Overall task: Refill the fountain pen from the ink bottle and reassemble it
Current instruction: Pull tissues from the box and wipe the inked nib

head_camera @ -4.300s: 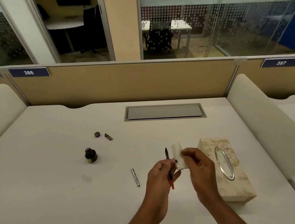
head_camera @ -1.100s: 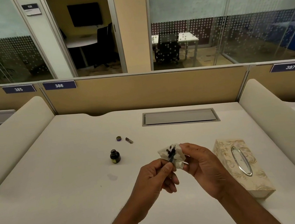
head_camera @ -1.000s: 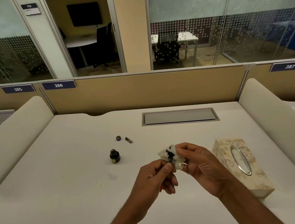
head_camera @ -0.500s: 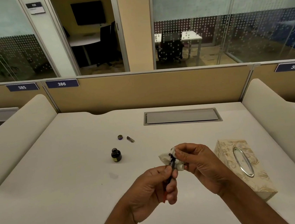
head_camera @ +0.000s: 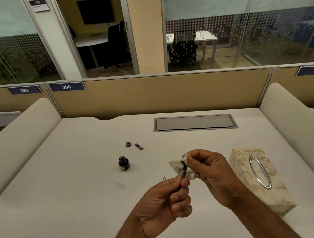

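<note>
Looked like filling was done: my left hand (head_camera: 162, 202) pinched the pen section (head_camera: 181, 177), my right hand (head_camera: 209, 173) squeezed a tissue (head_camera: 177, 165) round its nib, while the open ink bottle (head_camera: 123, 163) and barrel (head_camera: 164, 178) sat up-left, so reassembly remained.

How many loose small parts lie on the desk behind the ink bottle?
2. A round bottle cap lies behind the ink bottle, and a short metal pen piece lies just right of that cap. Another metal piece shows beside the left hand, mostly hidden.
</note>
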Action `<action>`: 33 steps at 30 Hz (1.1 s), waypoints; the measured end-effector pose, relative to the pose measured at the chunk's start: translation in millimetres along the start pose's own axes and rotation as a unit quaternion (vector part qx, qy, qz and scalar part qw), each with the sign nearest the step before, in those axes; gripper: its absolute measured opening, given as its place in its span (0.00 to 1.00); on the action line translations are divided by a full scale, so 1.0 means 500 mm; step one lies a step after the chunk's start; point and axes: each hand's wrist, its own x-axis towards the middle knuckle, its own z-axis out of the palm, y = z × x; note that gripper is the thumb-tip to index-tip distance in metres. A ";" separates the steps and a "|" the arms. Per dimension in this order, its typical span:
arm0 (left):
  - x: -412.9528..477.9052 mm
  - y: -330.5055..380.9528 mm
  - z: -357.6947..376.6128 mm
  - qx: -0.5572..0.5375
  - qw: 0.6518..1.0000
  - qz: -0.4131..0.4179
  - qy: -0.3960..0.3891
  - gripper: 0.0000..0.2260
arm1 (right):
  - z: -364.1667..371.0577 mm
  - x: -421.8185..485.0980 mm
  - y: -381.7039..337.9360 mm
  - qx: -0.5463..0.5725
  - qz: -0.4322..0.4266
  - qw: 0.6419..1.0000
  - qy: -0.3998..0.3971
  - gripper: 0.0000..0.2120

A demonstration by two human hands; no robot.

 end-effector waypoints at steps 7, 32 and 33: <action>-0.005 0.009 -0.007 0.021 1.000 -0.008 0.021 0.08 | 0.003 -0.005 0.011 -0.001 0.008 1.000 0.023 0.07; -0.023 0.024 -0.012 0.119 0.992 -0.007 0.044 0.08 | 0.024 -0.017 0.025 0.008 -0.001 0.999 0.043 0.10; -0.024 0.025 -0.014 0.110 0.993 -0.010 0.039 0.08 | 0.025 -0.018 0.025 0.004 -0.002 0.999 0.041 0.10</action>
